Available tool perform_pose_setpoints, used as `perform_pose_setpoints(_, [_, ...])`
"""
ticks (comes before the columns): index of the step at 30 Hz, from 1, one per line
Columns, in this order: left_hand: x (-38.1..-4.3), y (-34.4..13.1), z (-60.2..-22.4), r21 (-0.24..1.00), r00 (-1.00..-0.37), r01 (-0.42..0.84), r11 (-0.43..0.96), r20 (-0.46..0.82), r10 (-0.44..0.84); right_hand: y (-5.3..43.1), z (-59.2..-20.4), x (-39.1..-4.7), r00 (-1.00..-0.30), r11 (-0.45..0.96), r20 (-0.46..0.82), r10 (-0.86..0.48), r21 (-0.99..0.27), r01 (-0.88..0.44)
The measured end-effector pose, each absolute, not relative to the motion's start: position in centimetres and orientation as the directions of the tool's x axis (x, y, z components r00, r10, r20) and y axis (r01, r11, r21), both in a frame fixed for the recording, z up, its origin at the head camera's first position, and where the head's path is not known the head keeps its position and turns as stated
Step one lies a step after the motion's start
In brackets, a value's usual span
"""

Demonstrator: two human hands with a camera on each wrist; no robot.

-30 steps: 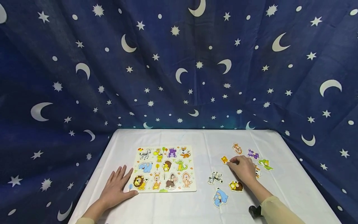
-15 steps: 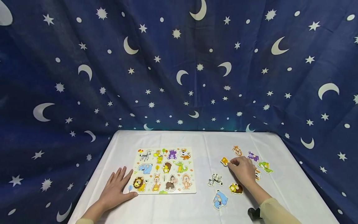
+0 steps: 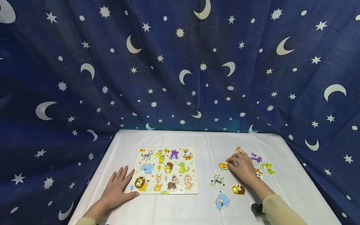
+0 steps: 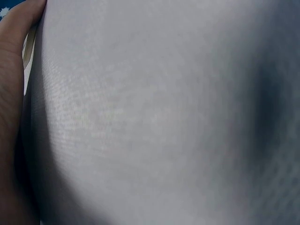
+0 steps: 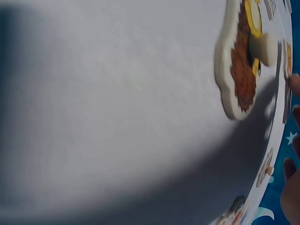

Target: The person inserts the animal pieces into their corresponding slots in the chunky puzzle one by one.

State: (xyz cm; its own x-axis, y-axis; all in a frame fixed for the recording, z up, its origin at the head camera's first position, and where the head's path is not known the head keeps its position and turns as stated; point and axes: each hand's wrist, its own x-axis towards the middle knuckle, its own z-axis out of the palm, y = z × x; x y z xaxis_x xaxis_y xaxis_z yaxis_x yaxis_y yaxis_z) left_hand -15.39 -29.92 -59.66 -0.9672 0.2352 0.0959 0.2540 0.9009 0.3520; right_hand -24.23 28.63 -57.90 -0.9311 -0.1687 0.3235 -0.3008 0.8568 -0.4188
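Observation:
A yellow-orange animal puzzle piece [image 3: 223,166] lies at the fingertips of my right hand [image 3: 242,168], which pinches it by its knob. Part of that piece is covered by the fingers. My left hand [image 3: 116,189] rests flat with spread fingers, its thumb against the lower left corner of the animal puzzle board [image 3: 166,192]. The board carries rows of animal pictures. Close to the right hand lie a zebra piece [image 3: 217,181], a hedgehog piece [image 3: 238,190] and a tiger piece [image 3: 259,173], partly hidden by the wrist. The hedgehog piece's round knob [image 5: 265,49] shows in the right wrist view.
An elephant piece [image 3: 222,201] lies nearest the front. Farther back are a purple hippo piece [image 3: 256,157], a crocodile piece [image 3: 268,168] and an orange-brown piece [image 3: 238,149]. A black object [image 3: 257,208] is beside the right sleeve. White cloth covers the table [image 3: 171,211]; a starry curtain [image 3: 168,78] hangs behind.
My right hand has shifted slightly left and toward me with the yellow-orange piece, now covering part of the orange-brown piece behind. The left hand stays in place.

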Motion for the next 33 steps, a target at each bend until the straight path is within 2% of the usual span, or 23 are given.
perform_pose_setpoints(5, [-15.5, -29.9, -59.7, 0.352, -0.969, 0.249, 0.902, 0.086, 0.233, 28.8, -57.9, -24.8, -0.907, 0.824, 0.334, -0.256, -0.416, -0.385])
perform_pose_setpoints(8, [-15.5, -29.9, -59.7, 0.357, -0.969, 0.247, 0.901, 0.083, 0.232, 28.7, -58.0, -24.8, -0.912, 0.825, 0.324, -0.251, -0.422, -0.377])
perform_pose_setpoints(22, [-15.6, -30.1, -59.8, 0.347, -0.965, 0.263, 0.900, 0.096, 0.245, 27.0, -58.0, -23.0, -0.988, 0.826, 0.153, 0.034, -0.561, -0.058])
perform_pose_setpoints(33, [-15.5, -29.9, -59.4, 0.349, -0.968, 0.252, 0.902, 0.085, 0.237, 25.7, -57.6, -22.7, -0.981, 0.844, 0.157, 0.112, -0.536, 0.010])
